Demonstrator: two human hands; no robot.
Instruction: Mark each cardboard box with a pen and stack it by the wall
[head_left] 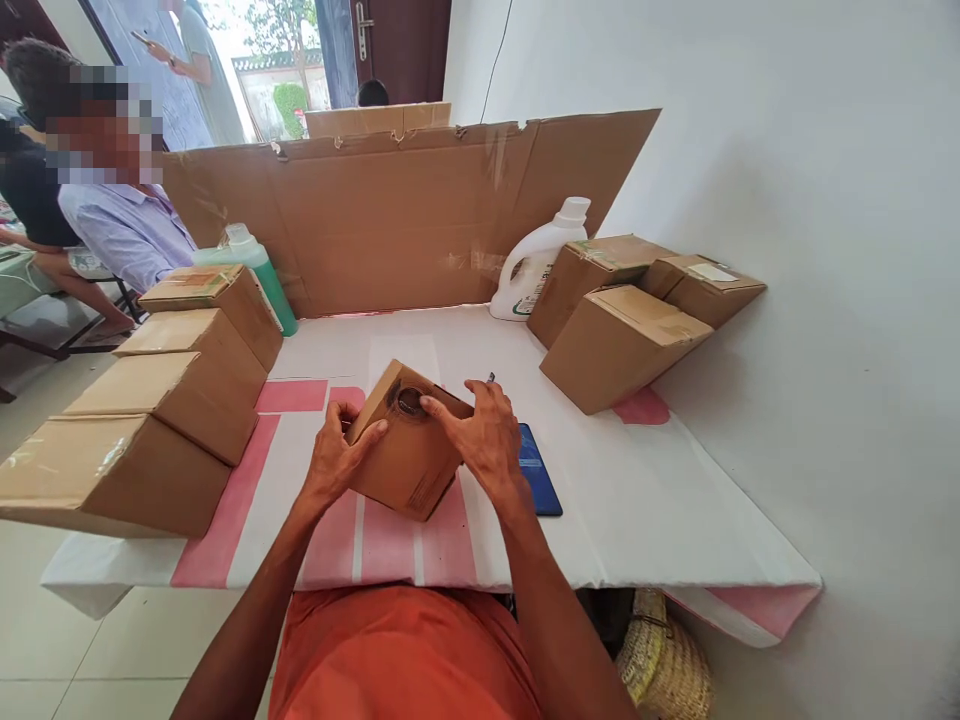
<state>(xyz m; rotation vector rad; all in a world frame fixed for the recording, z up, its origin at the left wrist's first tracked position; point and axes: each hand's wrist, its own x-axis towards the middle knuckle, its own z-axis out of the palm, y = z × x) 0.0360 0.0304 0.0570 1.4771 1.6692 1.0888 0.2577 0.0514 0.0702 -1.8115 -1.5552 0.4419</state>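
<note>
Both hands hold a small cardboard box (409, 450) tilted above the bench (637, 500) — left hand (337, 462) closed on its near corner, right hand (480, 435) steadying the top, fingers by what appears to be a round mark. A blue phone (538, 468) lies beside it; stacked cartons (172, 400) flank a cardboard screen (405, 215).

The small box (409, 455) at the table's middle is plain brown cardboard with a dark ring printed on top. The table cover (637, 500) is white with pink stripes and blocks. At three o'clock of the box lies a dark blue phone (541, 475). At ten o'clock stands a green bottle (259, 265); at one o'clock, a white jug (536, 265).
</note>
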